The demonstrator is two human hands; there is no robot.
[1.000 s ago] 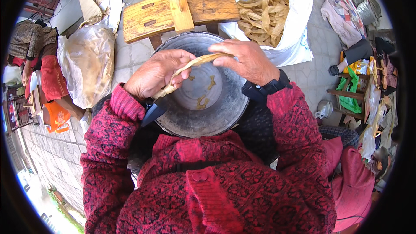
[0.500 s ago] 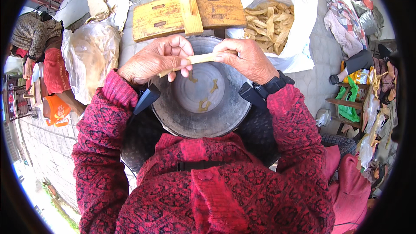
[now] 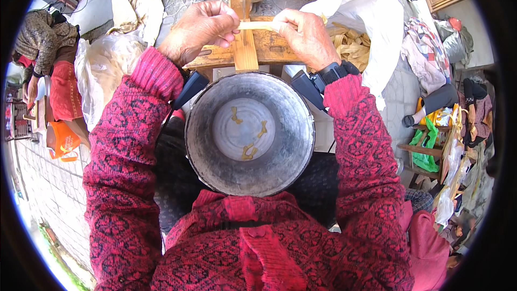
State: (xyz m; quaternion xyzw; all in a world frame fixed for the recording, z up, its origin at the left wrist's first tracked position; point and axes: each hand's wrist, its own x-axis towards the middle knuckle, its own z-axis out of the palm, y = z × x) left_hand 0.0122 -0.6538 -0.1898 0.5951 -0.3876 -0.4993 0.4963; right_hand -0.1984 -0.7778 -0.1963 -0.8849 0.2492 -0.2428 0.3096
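Observation:
A flat, pale tan strip (image 3: 255, 25) is stretched level between my two hands, across the upright wooden post (image 3: 245, 48) of a worn wooden bench (image 3: 272, 43). My left hand (image 3: 199, 29) pinches one end, fingers curled. At the other end my right hand (image 3: 309, 35) closes on the strip between thumb and fingers. Whether the strip touches the post, I cannot tell. Nearer to me, a grey metal bucket (image 3: 291, 124) sits at my lap. Several small knotted tan pieces (image 3: 248, 152) lie on its bottom.
Beyond my right hand, a white sack (image 3: 358, 5) holds many similar tan strips (image 3: 350, 46). Clear plastic bags (image 3: 110, 64) lie to the left. A person in a patterned top (image 3: 40, 37) works at far left. A wooden rack with green plastic (image 3: 425, 145) stands at right.
Both hands have moved forward, from above the bucket to the bench post, keeping the strip between them. The bucket now shows whole and lower in the view.

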